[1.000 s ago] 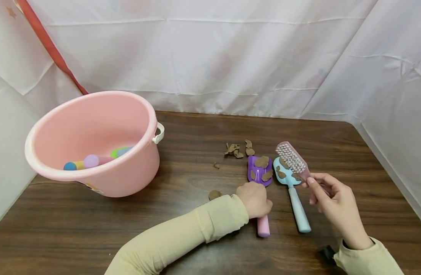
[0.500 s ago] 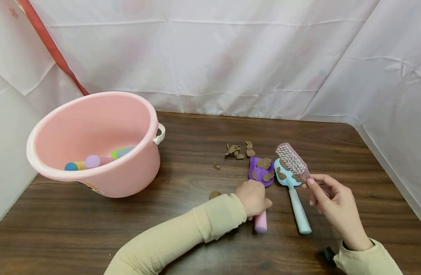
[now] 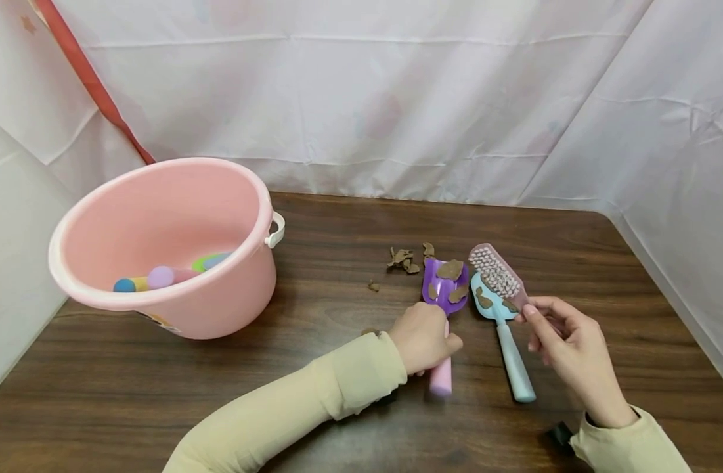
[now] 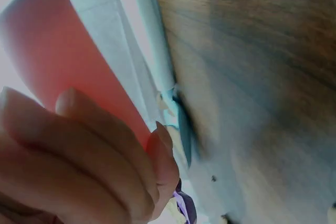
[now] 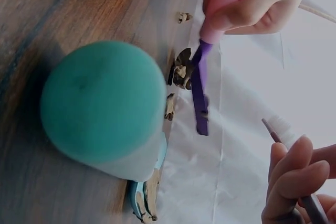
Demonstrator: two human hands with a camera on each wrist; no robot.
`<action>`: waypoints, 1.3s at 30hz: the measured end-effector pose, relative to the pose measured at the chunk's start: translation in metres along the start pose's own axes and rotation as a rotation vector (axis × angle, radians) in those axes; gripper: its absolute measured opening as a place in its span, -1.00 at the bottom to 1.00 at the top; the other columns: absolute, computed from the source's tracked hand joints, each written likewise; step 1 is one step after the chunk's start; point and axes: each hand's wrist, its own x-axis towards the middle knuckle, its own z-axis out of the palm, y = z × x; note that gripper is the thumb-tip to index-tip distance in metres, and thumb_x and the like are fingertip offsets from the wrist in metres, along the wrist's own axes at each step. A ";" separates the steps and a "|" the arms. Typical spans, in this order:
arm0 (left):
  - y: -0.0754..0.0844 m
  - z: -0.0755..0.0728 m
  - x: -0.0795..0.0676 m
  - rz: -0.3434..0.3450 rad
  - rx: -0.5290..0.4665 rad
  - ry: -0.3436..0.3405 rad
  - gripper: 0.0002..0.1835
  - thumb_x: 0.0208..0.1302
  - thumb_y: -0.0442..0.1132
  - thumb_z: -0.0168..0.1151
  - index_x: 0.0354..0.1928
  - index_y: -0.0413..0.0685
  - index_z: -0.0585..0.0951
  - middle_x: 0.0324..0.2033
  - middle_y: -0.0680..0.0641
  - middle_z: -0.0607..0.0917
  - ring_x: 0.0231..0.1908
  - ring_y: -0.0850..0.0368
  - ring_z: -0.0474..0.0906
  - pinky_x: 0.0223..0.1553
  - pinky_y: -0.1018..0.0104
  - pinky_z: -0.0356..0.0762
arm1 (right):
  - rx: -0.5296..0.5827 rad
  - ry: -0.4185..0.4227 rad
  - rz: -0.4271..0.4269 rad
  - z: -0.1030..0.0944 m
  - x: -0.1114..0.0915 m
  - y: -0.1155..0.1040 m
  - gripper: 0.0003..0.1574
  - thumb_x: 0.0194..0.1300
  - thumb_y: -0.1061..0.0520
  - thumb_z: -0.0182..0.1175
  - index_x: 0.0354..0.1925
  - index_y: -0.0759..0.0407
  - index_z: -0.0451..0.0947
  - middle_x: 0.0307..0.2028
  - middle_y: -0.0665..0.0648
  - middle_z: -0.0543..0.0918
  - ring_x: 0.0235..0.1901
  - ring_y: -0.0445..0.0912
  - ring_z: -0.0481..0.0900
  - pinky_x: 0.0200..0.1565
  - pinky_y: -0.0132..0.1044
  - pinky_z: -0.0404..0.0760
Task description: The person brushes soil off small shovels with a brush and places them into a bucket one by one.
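Observation:
My left hand (image 3: 420, 338) grips the pink handle of a toy shovel with a purple blade (image 3: 438, 303). Brown clay-like pieces cling to that blade, and the right wrist view has the shovel (image 5: 200, 98) raised off the table. In my right hand (image 3: 576, 358) is a pink brush (image 3: 496, 270) with white bristles, pinched between thumb and fingers. Its bristled head hovers over a light blue toy shovel (image 3: 515, 364) lying on the table, whose blade also carries brown pieces. The left wrist view shows curled fingers (image 4: 100, 156) around the pink handle.
A pink bucket (image 3: 237, 289) with a white handle lug stands at left, holding several colourful toys (image 3: 161, 277). Loose brown pieces (image 3: 404, 258) lie beyond the purple blade, and another sits beside the left cuff. White curtains (image 3: 361, 98) border the wooden table (image 3: 314, 263).
My left hand has drawn a little to the left with the purple shovel, and its blade has shifted and tilted. The brush and right hand have barely moved.

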 end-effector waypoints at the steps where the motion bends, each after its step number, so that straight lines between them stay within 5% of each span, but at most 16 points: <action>1: 0.000 -0.002 -0.002 0.006 -0.004 0.010 -0.57 0.18 -0.18 0.18 -0.82 0.00 0.35 -0.94 0.07 0.38 -0.96 0.29 0.32 -0.80 0.47 0.34 | -0.001 -0.003 -0.003 0.000 0.000 -0.001 -0.80 0.39 0.20 0.08 -0.13 0.32 0.53 -0.45 -0.23 0.63 -0.71 -0.18 0.46 -0.72 -0.36 0.38; 19: -0.016 -0.036 -0.035 0.053 -0.050 0.135 -0.58 0.12 -0.28 0.18 -0.78 0.03 0.23 -0.81 0.09 0.28 -0.80 0.30 0.27 -0.75 0.46 0.27 | 0.011 -0.080 -0.057 0.020 0.013 -0.025 -0.82 0.38 0.17 0.10 -0.19 0.25 0.56 -0.70 0.00 0.52 -0.75 -0.17 0.40 -0.72 -0.34 0.34; 26: -0.024 -0.045 -0.048 0.050 -0.040 0.175 -0.59 0.08 -0.29 0.18 -0.77 0.04 0.22 -0.78 0.09 0.24 -0.73 0.28 0.26 -0.72 0.44 0.25 | 0.034 -0.149 -0.101 0.033 0.018 -0.033 -0.83 0.36 0.21 0.12 -0.15 0.25 0.59 -0.48 -0.20 0.63 -0.71 -0.17 0.44 -0.70 -0.35 0.38; 39: -0.036 -0.057 -0.067 -0.024 -0.021 0.201 -0.60 0.05 -0.23 0.19 -0.79 0.05 0.24 -0.80 0.08 0.28 -0.74 0.27 0.26 -0.74 0.39 0.24 | 0.030 -0.243 -0.192 0.051 0.020 -0.043 -0.88 0.37 0.20 0.11 -0.18 0.12 0.59 -0.41 0.02 0.66 -0.68 -0.13 0.48 -0.61 -0.34 0.46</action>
